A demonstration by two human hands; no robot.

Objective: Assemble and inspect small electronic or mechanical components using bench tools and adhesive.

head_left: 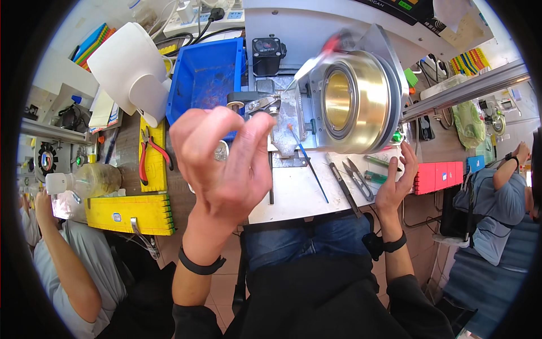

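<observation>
Bench handwork beside a brass-coloured wheel [366,101]. Clock positions are taken from the centre of the view, 12 pointing away from the wearer. The wheel stands at 2 o'clock; a small metal fixture [262,104] sits at 12, both at the far side of the white worktop [282,206]. The left hand [224,165], raised at 9 o'clock, has its fingers curled inward before the fixture; whether they pinch something thin, or touch the fixture, cannot be told. The right hand [393,192], at 3 o'clock, has its fingers released and slightly bent, just beside a green-handled tool [375,177] and below the wheel. A red-and-white object [324,53] at 1 o'clock is smeared by blur (its kind is unclear). The blue bin [200,85] lies at 11; scissors [359,179] and a blue-handled brush [307,161] lie at 3. The step in hand is judged to be fine work by the left hand near the fixture, with the right in waiting. The next move appears to call for precise placing of the left fingertips, with the right kept clear of the wheel.
</observation>
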